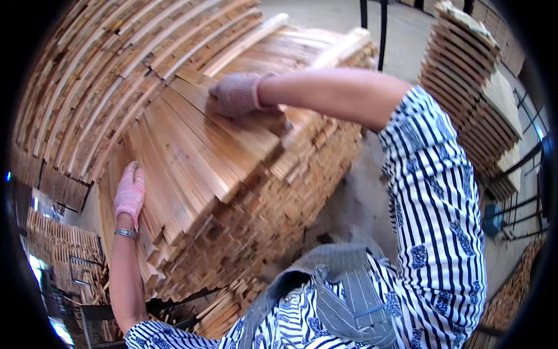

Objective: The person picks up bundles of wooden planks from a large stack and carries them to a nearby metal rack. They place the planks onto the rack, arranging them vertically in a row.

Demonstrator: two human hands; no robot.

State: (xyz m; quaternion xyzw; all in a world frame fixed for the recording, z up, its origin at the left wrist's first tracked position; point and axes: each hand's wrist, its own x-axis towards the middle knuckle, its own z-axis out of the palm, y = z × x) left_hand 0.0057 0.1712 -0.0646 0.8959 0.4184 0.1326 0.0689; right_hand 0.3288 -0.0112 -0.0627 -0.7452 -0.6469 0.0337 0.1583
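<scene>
A layer of long wooden boards [174, 145] lies side by side on top of a tall stack, with uneven near ends. My left hand [130, 192], in a pink knit glove, rests against the left edge of this layer with its fingers stretched out. Across the boards reaches my right arm. My right hand [239, 96], in a greyish-pink glove, is over the boards toward the right side of the layer; its fingers are hidden and blurred, so I cannot make out any grip. Below the layer show the stacked board ends [250, 227].
A high wall of stacked wood [87, 75] rises beyond the boards on the left. A light wooden strip [343, 49] lies across the far part of the stack. Another curved-looking stack [465, 87] stands at the right on the grey floor. Loose wood pieces [224, 308] lie low, near my body.
</scene>
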